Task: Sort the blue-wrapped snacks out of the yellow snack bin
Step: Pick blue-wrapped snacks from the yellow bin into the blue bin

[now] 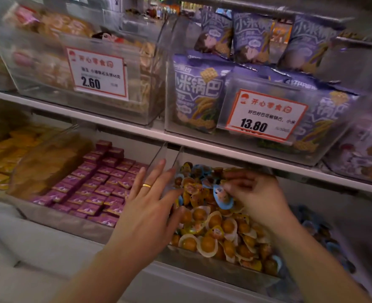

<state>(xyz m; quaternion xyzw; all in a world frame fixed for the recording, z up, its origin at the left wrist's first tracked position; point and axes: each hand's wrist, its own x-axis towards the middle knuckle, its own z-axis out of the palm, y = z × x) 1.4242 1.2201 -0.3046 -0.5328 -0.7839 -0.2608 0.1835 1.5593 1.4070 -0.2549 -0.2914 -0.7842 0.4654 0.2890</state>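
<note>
Your right hand (pixel 249 191) pinches blue-wrapped snack (pixel 223 196) above yellow snack bin (pixel 213 267); left hand (pixel 152 202) flat, empty, bracing bin's left wall; blue bin lies right.

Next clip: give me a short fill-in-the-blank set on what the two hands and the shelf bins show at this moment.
1. The right hand pinches a ____-wrapped snack above the yellow snack bin.
2. The left hand, fingers straight, wears a gold ____ on one finger.
3. The bin of purple boxes sits to the ____ of the yellow snack bin.
4. The price tag above the yellow snack bin reads ____.

Missing words: blue; ring; left; 13.80
</note>
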